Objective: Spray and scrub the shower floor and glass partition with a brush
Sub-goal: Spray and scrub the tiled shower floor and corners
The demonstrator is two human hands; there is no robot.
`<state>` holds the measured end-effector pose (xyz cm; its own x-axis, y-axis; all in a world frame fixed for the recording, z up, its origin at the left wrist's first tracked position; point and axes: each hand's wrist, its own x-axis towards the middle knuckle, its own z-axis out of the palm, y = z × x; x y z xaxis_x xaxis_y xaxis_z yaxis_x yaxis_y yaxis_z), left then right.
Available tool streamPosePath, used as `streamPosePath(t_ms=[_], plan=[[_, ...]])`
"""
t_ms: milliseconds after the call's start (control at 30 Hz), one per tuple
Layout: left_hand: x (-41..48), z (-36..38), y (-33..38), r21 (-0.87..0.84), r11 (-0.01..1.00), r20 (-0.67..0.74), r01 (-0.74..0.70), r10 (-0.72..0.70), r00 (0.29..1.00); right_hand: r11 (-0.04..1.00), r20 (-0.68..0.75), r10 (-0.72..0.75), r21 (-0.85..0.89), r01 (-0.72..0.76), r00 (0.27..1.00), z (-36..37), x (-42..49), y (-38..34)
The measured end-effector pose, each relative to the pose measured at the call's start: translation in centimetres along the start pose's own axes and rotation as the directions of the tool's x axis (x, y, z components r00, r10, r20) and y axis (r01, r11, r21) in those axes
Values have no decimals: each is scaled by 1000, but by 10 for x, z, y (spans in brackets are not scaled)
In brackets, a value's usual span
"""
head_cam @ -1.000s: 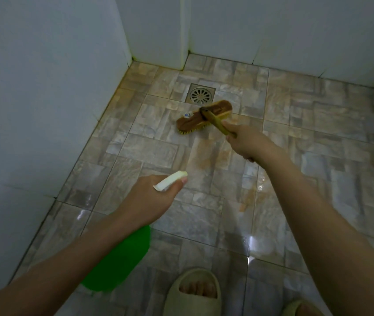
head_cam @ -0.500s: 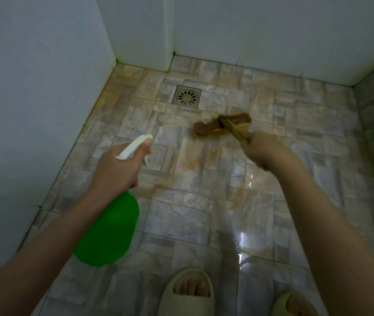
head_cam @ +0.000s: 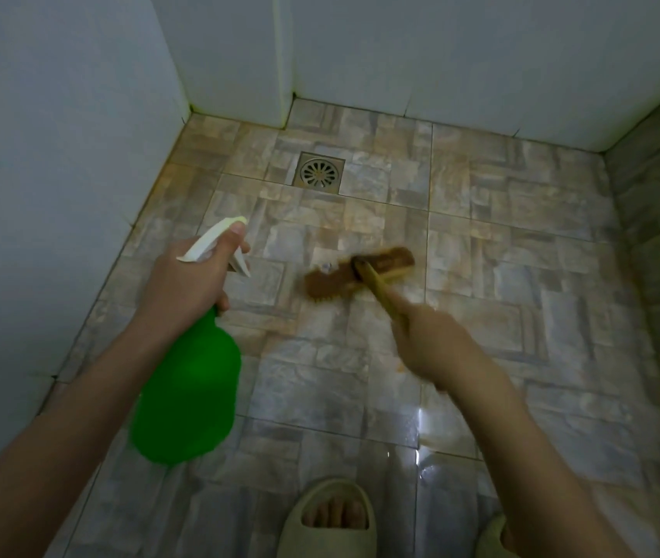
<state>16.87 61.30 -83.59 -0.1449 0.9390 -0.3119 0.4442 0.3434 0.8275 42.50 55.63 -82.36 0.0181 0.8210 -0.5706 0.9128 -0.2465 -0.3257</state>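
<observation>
Left hand: arm reaches forward, fingers wrapped round the neck of the green spray bottle, thumb along its white trigger head.
Right hand: fist clenched on the handle of the brush.
Brush: bristles down on the shower floor, between drain and hands.
Room: bare tiles to the right; white wall close on the left.

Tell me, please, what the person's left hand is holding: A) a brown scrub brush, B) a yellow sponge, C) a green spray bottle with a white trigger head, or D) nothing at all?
C: the left hand grips the neck of the green spray bottle, while the right hand holds the brush by its handle.
</observation>
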Motion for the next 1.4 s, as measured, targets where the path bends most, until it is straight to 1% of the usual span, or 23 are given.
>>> streamPosePath(t_ms=[67, 100, 200, 267, 300, 367, 433, 500, 533, 567, 633, 700, 733, 833, 867, 933, 1000, 1100, 1167, 1233, 1300, 1333, 1400], plan=[[2, -3, -1, 1, 1000, 21, 10, -10, 1000, 1000, 33, 5, 25, -6, 999, 18, -27, -3], [2, -3, -2, -2, 1000, 19, 13, -12, 1000, 1000, 20, -10, 14, 10, 1000, 18, -21, -7], [1, -3, -2, -29, 1000, -26, 7, -7, 1000, 998, -80, -45, -45, 41, 996, -1, 49, -30], [0, -4, -1, -37, 999, -33, 4, -6, 999, 992, -93, -89, -99, 79, 992, -27, 91, -46], [-1, -5, 0, -46, 999, -31, 2, -3, 1000, 991, -71, -87, -104, 79, 994, -37, 102, -52], [-1, -8, 1, -89, 996, -30, 2, -5, 1000, 999, -24, -7, -52, 6, 1000, -42, 89, -53], [-1, -10, 0, -110, 994, -36, 12, -16, 999, 999, 32, 37, -19, -37, 999, -29, 53, -46], [0, -11, -1, -87, 996, -37, 14, -18, 999, 999, 90, 30, 19, -32, 995, -11, 21, -45], [-1, -11, -2, -71, 997, -38, 13, -15, 999, 999, 93, 17, 33, -21, 996, -6, 22, -47], [-1, -11, -3, -60, 998, -40, 7, -10, 999, 1000, 63, -3, 22, 1, 998, -9, 33, -53], [-3, -11, -2, -49, 999, -52, -7, 5, 999, 997, -24, -55, -58, 53, 998, -23, 81, -63], [-3, -12, -2, -60, 998, -68, -12, 8, 998, 995, -76, -57, -81, 51, 995, -46, 124, -75], [-2, -13, -2, -74, 997, -74, -13, 8, 997, 997, -77, -44, -72, 38, 996, -53, 134, -79], [2, -17, -4, -127, 992, -74, -4, -5, 997, 999, -46, 5, -49, -7, 999, -37, 106, -70], [2, -18, -5, -133, 991, -72, 0, -10, 997, 999, -41, -13, -53, 11, 999, -20, 88, -62], [1, -17, -6, -124, 992, -59, 7, -14, 998, 999, -26, -36, -4, 36, 999, 7, 56, -55], [0, -14, -4, -95, 995, -44, 0, -4, 999, 998, -75, -68, -5, 68, 995, 8, 71, -57], [-3, -10, 0, -52, 998, -46, -19, 16, 999, 993, -107, -95, -76, 87, 990, -34, 127, -72], [-6, -7, 3, -37, 999, -34, -21, 19, 999, 990, -79, -82, -123, 72, 993, -62, 151, -75], [-9, -2, 6, -29, 999, 5, -22, 22, 1000, 961, -30, -156, -236, 144, 987, -80, 154, -61], [-13, 6, 9, -23, 999, 52, -36, 37, 998, 900, 70, -213, -374, 223, 975, -97, 134, -35], [-15, 10, 10, -22, 999, 77, -40, 42, 996, 885, 127, -193, -405, 229, 973, -107, 122, -19], [-19, 21, 14, -14, 999, 141, -46, 48, 989, 891, 209, -95, -419, 176, 973, -123, 98, 10]])
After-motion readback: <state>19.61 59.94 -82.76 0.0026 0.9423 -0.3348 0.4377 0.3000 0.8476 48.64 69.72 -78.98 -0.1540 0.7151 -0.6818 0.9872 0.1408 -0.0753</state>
